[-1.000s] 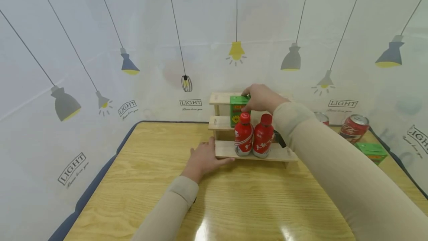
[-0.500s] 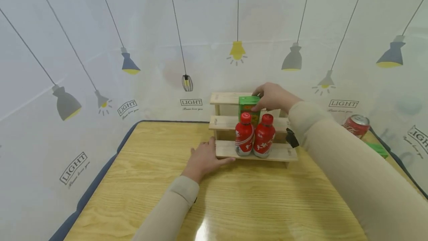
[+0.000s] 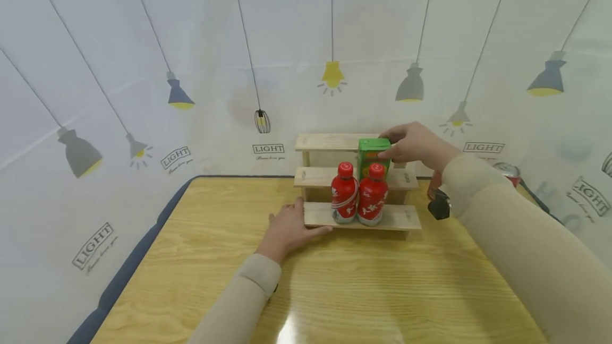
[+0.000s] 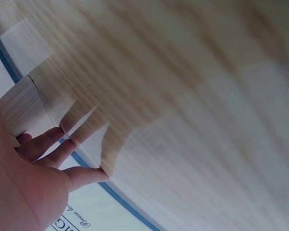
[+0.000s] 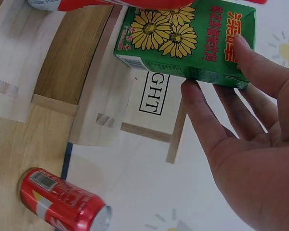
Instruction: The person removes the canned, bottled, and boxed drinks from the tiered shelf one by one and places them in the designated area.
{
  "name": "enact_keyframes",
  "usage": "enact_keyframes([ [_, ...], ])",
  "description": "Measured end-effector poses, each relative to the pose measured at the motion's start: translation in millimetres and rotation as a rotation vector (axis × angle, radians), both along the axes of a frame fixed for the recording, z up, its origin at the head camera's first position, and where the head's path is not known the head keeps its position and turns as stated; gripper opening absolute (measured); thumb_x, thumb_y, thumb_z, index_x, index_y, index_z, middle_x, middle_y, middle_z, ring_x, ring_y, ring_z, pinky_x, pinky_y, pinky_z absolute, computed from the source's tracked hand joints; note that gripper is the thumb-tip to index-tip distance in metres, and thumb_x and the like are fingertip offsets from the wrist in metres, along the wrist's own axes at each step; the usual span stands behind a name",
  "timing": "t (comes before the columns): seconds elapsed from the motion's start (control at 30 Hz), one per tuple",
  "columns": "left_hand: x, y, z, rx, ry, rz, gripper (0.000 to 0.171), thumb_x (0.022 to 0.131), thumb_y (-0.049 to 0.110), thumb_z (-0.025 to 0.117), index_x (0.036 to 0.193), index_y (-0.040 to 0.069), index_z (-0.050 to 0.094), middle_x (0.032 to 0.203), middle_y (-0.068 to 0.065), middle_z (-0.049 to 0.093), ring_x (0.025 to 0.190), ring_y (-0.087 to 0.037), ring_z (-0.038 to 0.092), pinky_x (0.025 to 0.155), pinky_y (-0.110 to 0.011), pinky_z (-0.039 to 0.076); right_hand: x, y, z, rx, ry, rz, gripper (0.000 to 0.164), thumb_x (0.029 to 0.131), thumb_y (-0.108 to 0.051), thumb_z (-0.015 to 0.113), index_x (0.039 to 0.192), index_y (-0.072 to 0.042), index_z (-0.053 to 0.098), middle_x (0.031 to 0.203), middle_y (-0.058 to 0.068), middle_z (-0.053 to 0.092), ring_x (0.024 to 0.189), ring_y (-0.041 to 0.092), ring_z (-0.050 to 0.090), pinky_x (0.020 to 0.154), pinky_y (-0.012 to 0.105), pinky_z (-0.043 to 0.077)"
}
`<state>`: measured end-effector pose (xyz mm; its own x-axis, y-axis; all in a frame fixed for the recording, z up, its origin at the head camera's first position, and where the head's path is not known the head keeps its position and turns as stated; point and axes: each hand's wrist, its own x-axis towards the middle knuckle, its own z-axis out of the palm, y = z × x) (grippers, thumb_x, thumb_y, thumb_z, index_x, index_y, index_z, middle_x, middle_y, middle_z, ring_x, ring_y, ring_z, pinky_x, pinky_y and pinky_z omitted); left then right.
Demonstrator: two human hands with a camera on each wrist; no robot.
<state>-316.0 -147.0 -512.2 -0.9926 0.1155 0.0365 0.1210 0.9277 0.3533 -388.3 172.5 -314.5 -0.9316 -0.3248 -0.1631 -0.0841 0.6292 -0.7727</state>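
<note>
In the head view my right hand [image 3: 421, 145] pinches a green drink carton [image 3: 368, 154] by its right side, thumb in front and fingers at the side and back. The carton [image 5: 183, 43], printed with yellow flowers, stands at the middle step of a small wooden three-step rack [image 3: 317, 177]. Two red bottles [image 3: 344, 195] with red caps stand on the lowest step and cover the carton's lower part. My left hand [image 3: 287, 232] rests at the rack's lower left corner, thumb along its front edge. Its fingertips [image 4: 103, 173] touch the table, fingers extended.
Right of the rack stands a red soda can [image 5: 62, 199]; another can [image 3: 509, 171] shows partly behind my right sleeve. A white cloth wall [image 3: 215, 78] with printed lamps rises behind the wooden table [image 3: 215, 211].
My right hand and the green carton have moved right along the middle step, from left of the bottles to behind the right one. My left hand has stayed at the rack's corner.
</note>
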Motion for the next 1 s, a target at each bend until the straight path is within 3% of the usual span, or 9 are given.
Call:
enact_keyframes([
  [0.2, 0.3, 0.3, -0.5, 0.0, 0.005, 0.002, 0.131, 0.075, 0.1, 0.055, 0.162, 0.004, 0.037, 0.147, -0.024, 0.063, 0.138, -0.041, 0.06, 0.114, -0.079, 0.038, 8.4, 25.2, -11.5, -0.136, -0.059, -0.033, 0.068, 0.103, -0.021, 0.072, 0.163, -0.007, 0.042, 0.164, 0.02, 0.047, 0.141, 0.036, 0.059, 0.116, 0.05, 0.053],
  [0.57, -1.9, -0.5, -6.9, -0.009, 0.009, 0.01, 0.133, 0.072, 0.104, 0.052, 0.161, 0.005, 0.038, 0.146, -0.023, 0.064, 0.138, -0.041, 0.06, 0.114, -0.079, 0.039, 31.3, 71.9, -22.0, -0.227, -0.076, -0.067, 0.07, 0.109, -0.019, 0.063, 0.169, -0.007, 0.028, 0.174, 0.02, 0.03, 0.15, 0.039, 0.048, 0.11, 0.038, 0.057],
  [0.7, -0.6, -1.0, -5.9, -0.002, 0.01, 0.012, 0.133, 0.072, 0.103, 0.053, 0.161, 0.005, 0.038, 0.147, -0.023, 0.064, 0.138, -0.041, 0.06, 0.114, -0.079, 0.038, 40.0, 91.4, -26.8, -0.205, -0.065, -0.066, 0.071, 0.109, -0.023, 0.063, 0.169, -0.008, 0.028, 0.175, 0.019, 0.029, 0.13, 0.011, 0.062, 0.106, 0.031, 0.06],
  [0.8, 0.6, -0.2, -5.0, 0.0, 0.005, 0.013, 0.132, 0.073, 0.102, 0.054, 0.161, 0.005, 0.039, 0.146, -0.022, 0.064, 0.139, -0.041, 0.06, 0.115, -0.079, 0.038, 47.7, 107.4, -30.3, -0.208, -0.066, -0.074, 0.074, 0.108, -0.025, 0.065, 0.17, -0.009, 0.026, 0.177, 0.019, 0.024, 0.115, -0.009, 0.059, 0.102, 0.025, 0.06],
  [0.87, 0.5, 0.1, -5.0, 0.003, 0.003, 0.015, 0.131, 0.073, 0.102, 0.054, 0.16, 0.005, 0.04, 0.146, -0.022, 0.064, 0.138, -0.04, 0.06, 0.115, -0.079, 0.038, 52.6, 119.2, -33.0, -0.211, -0.073, -0.085, 0.077, 0.108, -0.029, 0.065, 0.17, -0.011, 0.024, 0.178, 0.019, 0.017, 0.11, -0.015, 0.059, 0.102, 0.025, 0.06],
  [1.0, -0.5, 0.5, -5.2, 0.004, 0.002, 0.015, 0.13, 0.072, 0.102, 0.054, 0.159, 0.005, 0.04, 0.144, -0.022, 0.065, 0.138, -0.04, 0.06, 0.115, -0.079, 0.038, 60.5, 141.3, -39.7, -0.253, -0.084, -0.121, 0.08, 0.107, -0.03, 0.067, 0.171, -0.01, 0.022, 0.179, 0.02, 0.013, 0.108, -0.014, 0.065, 0.1, 0.027, 0.062],
])
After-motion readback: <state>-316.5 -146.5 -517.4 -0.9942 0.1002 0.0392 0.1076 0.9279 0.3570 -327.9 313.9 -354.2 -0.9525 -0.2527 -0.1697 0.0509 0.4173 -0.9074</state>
